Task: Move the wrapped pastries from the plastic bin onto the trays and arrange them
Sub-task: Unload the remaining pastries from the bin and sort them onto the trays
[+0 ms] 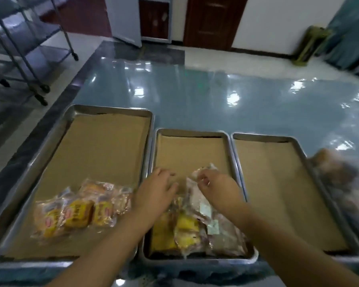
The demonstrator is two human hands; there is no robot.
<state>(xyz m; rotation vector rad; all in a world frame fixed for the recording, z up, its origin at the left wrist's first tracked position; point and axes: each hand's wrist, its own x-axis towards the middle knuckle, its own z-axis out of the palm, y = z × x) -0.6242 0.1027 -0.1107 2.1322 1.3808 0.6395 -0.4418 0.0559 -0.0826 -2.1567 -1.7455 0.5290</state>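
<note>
Three paper-lined metal trays sit side by side on the glossy blue tabletop. The left tray has a short row of yellow-labelled wrapped pastries along its near edge, laid close so the row packs tight. The middle tray holds a looser heap of wrapped pastries at its near end, overlapping, not yet straightened. The right tray shows only its brown liner.

Both hands work over the middle tray. The left hand lies palm down, fingers loosely spread over the wrappers, likely steadying the pile. The right hand has its fingertips pinched together on the top edge of a pale wrapped pastry, lifting the film, probably to square it against its neighbours.

At the far right edge a blurred mass of packets may be the plastic bin's contents; too smeared to confirm. Most tray space is unfilled, so the job looks early.
</note>
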